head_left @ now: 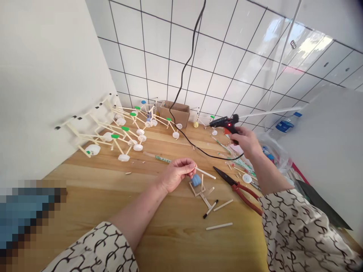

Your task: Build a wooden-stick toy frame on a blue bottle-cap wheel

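Between the thumb and fingers of my left hand [180,172] is a thin white stick [206,173], pointing to the right. My right hand [246,140] is wrapped round the handle of a black glue gun [224,122] with a red light lit on its side. Its nozzle points left, apart from the stick. Just under the held stick lies a small stick frame [204,201] with a blue bottle cap [195,180] and an upright piece. A short rod with black ends [210,209] crosses the frame's near end. Loose sticks [219,226] lie beside it.
Red-handled pliers [238,189] lie right of the frame. Several stick-built models with white caps [124,157] stand at the back left. A cardboard box [181,115] is against the tiled wall. The black cord [195,145] loops over the table. A water bottle [287,124] is at right.
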The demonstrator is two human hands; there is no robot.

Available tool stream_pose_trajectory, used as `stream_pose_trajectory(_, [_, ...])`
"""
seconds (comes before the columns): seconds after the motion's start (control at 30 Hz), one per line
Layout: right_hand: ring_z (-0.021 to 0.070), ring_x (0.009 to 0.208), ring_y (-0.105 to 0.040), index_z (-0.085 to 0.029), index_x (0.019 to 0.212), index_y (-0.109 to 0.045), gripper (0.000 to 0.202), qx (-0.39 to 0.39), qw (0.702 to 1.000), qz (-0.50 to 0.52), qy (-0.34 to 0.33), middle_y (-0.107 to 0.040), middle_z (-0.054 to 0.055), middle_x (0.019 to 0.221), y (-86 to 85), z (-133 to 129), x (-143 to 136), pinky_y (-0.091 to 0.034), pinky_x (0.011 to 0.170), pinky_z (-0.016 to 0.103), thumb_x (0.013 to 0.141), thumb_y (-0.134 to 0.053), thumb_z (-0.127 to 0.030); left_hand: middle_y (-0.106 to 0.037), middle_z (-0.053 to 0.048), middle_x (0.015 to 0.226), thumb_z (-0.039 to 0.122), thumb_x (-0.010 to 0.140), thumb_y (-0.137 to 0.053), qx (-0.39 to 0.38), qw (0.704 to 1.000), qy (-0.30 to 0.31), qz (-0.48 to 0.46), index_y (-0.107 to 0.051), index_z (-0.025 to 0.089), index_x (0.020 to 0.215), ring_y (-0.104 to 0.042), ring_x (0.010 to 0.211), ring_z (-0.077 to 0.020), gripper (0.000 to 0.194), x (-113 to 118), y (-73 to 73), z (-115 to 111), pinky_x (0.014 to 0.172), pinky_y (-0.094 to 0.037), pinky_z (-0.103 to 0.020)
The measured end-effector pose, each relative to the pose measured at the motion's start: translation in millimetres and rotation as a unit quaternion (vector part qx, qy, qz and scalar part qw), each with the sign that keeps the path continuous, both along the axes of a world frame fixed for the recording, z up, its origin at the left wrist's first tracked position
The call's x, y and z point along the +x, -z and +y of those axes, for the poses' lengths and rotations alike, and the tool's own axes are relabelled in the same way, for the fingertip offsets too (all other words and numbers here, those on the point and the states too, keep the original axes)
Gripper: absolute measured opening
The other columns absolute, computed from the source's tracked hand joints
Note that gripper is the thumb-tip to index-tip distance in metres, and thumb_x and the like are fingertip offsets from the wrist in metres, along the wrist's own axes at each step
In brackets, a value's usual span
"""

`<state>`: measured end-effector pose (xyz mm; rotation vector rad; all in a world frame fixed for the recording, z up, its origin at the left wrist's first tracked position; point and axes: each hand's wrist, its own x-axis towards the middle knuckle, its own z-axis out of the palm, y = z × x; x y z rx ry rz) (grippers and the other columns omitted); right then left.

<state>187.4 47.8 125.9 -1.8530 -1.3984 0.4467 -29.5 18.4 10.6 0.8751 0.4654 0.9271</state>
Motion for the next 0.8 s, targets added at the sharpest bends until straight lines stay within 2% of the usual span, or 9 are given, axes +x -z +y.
stream_pose_trajectory(0.07, [0.0100, 0.048, -0.046, -0.018, 0.071, -0.055, 0.014, 0.072, 0.990, 0.121, -0.031, -0.049, -0.005, 0.051, -6.4, -16.6, 9.4, -0.039, 0.049, 0.024, 0.070, -0.065, -0.028, -0.058, 0.000, 0.057, 0.033, 0.062, -0.080, 0.001, 1.000, 0.000, -0.003, -0.067, 0.013, 0.064, -0.048, 0.055, -0.0087, 0.024, -0.1, -0.1, 0.1, 0.055, -0.038, -0.024])
stream_pose_trajectory(0.13, [0.0114, 0.051, -0.052, -0.019, 0.069, -0.055, 0.025, 0.084, 0.979, 0.178, -0.044, -0.056, -0.002, 0.056, -8.8, -33.3, 18.8, -0.044, 0.052, 0.025, 0.067, -0.071, -0.038, -0.058, 0.000, 0.057, 0.032, 0.061, -0.080, 0.001, 1.000, 0.000, -0.006, -0.067, 0.013, 0.064, -0.048, 0.054, -0.0087, 0.023, -0.3, 0.0, 0.2, 0.055, -0.038, -0.024])
stream_pose_trajectory(0.2, [0.0147, 0.063, -0.061, -0.018, 0.075, -0.057, 0.031, 0.072, 0.976, 0.199, -0.047, -0.065, 0.003, 0.070, -8.3, -49.3, 26.7, -0.048, 0.058, 0.026, 0.064, -0.075, -0.041, -0.058, 0.000, 0.057, 0.032, 0.061, -0.080, 0.000, 1.000, 0.001, -0.008, -0.067, 0.013, 0.064, -0.049, 0.054, -0.0088, 0.023, -0.4, 0.5, 0.1, 0.055, -0.038, -0.024])
stream_pose_trajectory(0.27, [0.0171, 0.070, -0.064, -0.016, 0.080, -0.060, 0.034, 0.034, 0.979, 0.190, -0.058, -0.068, 0.006, 0.079, -7.0, -63.8, 32.4, -0.049, 0.058, 0.026, 0.063, -0.077, -0.040, -0.058, 0.000, 0.057, 0.032, 0.061, -0.080, -0.001, 1.000, 0.003, -0.009, -0.067, 0.013, 0.064, -0.049, 0.054, -0.0089, 0.023, -0.5, 0.9, -0.1, 0.055, -0.038, -0.024])
stream_pose_trajectory(0.37, [0.0141, 0.059, -0.059, -0.014, 0.086, -0.063, 0.032, 0.008, 0.982, 0.158, -0.102, -0.067, 0.006, 0.074, -6.8, -81.6, 35.9, -0.043, 0.050, 0.024, 0.069, -0.073, -0.039, -0.058, 0.000, 0.057, 0.031, 0.062, -0.079, -0.001, 1.000, 0.006, -0.009, -0.067, 0.013, 0.064, -0.049, 0.054, -0.0088, 0.022, -0.5, 1.2, -0.2, 0.055, -0.039, -0.024])
stream_pose_trajectory(0.5, [0.0097, 0.046, -0.045, -0.016, 0.064, -0.058, 0.029, -0.031, 0.979, 0.134, -0.152, -0.055, 0.000, 0.052, -12.4, -96.2, 34.6, -0.032, 0.044, 0.024, 0.072, -0.069, -0.041, -0.059, 0.000, 0.057, 0.031, 0.062, -0.080, -0.004, 1.000, 0.008, -0.006, -0.067, 0.013, 0.063, -0.049, 0.054, -0.0090, 0.022, -0.8, 0.8, -0.2, 0.056, -0.039, -0.025])
stream_pose_trajectory(0.6, [0.0107, 0.049, -0.045, -0.016, 0.057, -0.057, 0.033, -0.072, 0.972, 0.108, -0.194, -0.052, 0.000, 0.050, -20.2, -103.3, 34.3, -0.031, 0.045, 0.024, 0.069, -0.071, -0.044, -0.059, 0.000, 0.056, 0.031, 0.061, -0.080, -0.006, 1.000, 0.006, -0.004, -0.067, 0.013, 0.062, -0.050, 0.054, -0.0091, 0.022, -1.2, 0.9, -0.3, 0.055, -0.040, -0.024])
stream_pose_trajectory(0.67, [0.0117, 0.049, -0.044, -0.015, 0.061, -0.061, 0.033, -0.106, 0.962, 0.098, -0.230, -0.051, 0.000, 0.051, -26.0, -108.2, 36.4, -0.032, 0.046, 0.025, 0.069, -0.070, -0.046, -0.059, 0.000, 0.056, 0.031, 0.061, -0.080, -0.009, 1.000, 0.004, -0.004, -0.067, 0.013, 0.063, -0.050, 0.054, -0.0090, 0.022, -1.3, 0.9, -0.5, 0.055, -0.040, -0.024])
stream_pose_trajectory(0.8, [0.0121, 0.052, -0.046, -0.015, 0.091, -0.067, 0.034, -0.176, 0.936, 0.082, -0.294, -0.056, 0.003, 0.065, -33.8, -118.6, 46.3, -0.034, 0.046, 0.024, 0.074, -0.066, -0.044, -0.060, 0.000, 0.056, 0.030, 0.060, -0.081, -0.016, 1.000, 0.004, -0.007, -0.067, 0.013, 0.063, -0.050, 0.054, -0.0089, 0.022, -1.1, 0.9, -0.1, 0.055, -0.040, -0.024])
